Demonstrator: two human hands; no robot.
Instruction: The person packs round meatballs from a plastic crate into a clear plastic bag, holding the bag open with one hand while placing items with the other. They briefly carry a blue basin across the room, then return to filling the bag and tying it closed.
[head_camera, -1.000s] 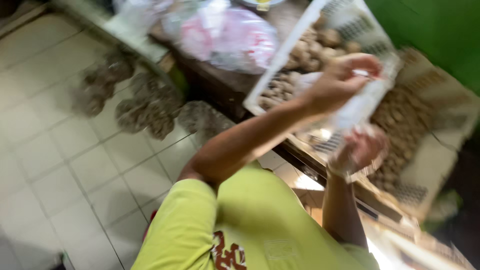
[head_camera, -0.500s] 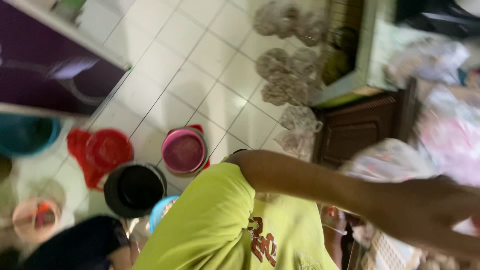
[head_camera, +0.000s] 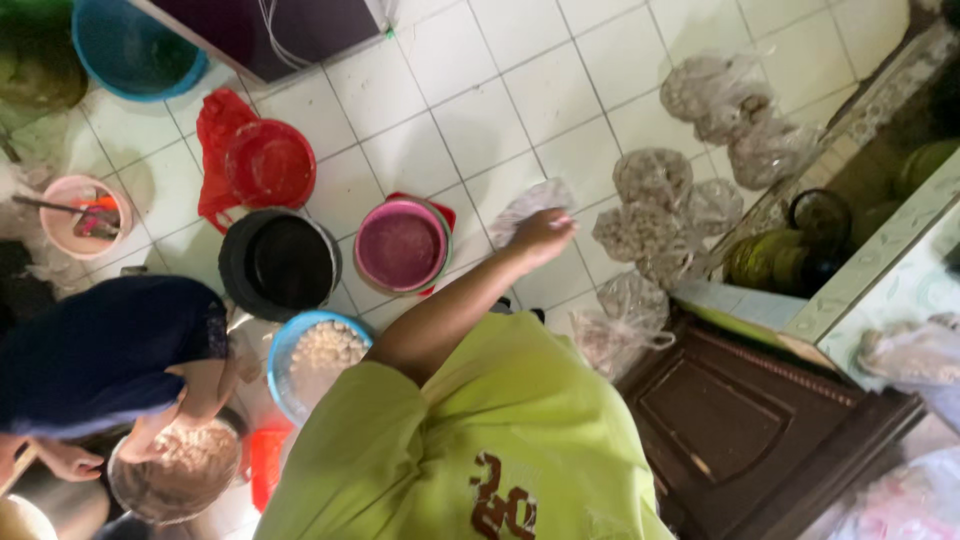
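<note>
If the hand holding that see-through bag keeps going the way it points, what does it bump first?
Probably the tied bag of pale lumps on the tiled floor, just beyond the hand and its clear bag; depth is hard to judge.

We lose the left hand entirely behind the lime-green shirt (head_camera: 500, 440), the right hand (head_camera: 540, 235) blurs over its clear bag (head_camera: 528, 203) so its grip is unreadable, and the teal tub (head_camera: 135, 50) runs off the top edge.
</note>
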